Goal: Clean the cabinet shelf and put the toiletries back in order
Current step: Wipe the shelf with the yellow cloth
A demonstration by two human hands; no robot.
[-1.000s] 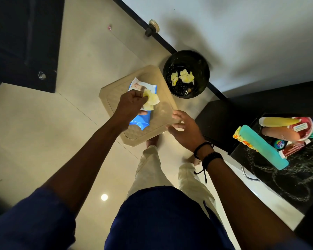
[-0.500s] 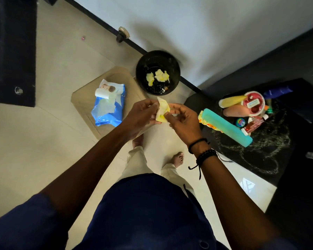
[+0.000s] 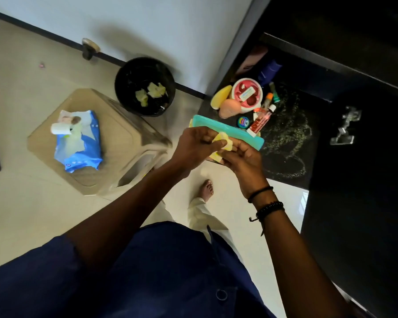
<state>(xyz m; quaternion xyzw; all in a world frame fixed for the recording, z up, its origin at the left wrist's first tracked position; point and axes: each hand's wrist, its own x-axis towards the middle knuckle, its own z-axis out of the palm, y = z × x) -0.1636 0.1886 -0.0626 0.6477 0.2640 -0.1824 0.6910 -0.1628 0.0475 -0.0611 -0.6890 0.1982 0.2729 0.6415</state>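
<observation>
My left hand [image 3: 197,145] and my right hand [image 3: 242,158] both pinch a pale yellow wipe [image 3: 223,142] between them, just in front of the dark cabinet shelf [image 3: 287,143]. On that shelf lie a teal case [image 3: 234,131], a red tube [image 3: 260,121], a round red and white tub [image 3: 247,94], a yellow bottle [image 3: 221,97], a peach bottle [image 3: 230,107] and a dark blue bottle [image 3: 269,71]. The shelf surface shows streaky smear marks. A blue wipes pack [image 3: 78,141] lies open on a beige stool [image 3: 124,143] to the left.
A black bin [image 3: 145,86] with crumpled yellow wipes stands by the white wall. A doorstop [image 3: 89,48] sits on the skirting. A metal hinge [image 3: 344,127] is fixed on the dark panel at right. My bare foot [image 3: 206,189] rests on the tiled floor.
My left hand pulled a wipe from the pack on the stool and carried it right. My right hand joined it, and both moved toward the shelf as my view turned right.
</observation>
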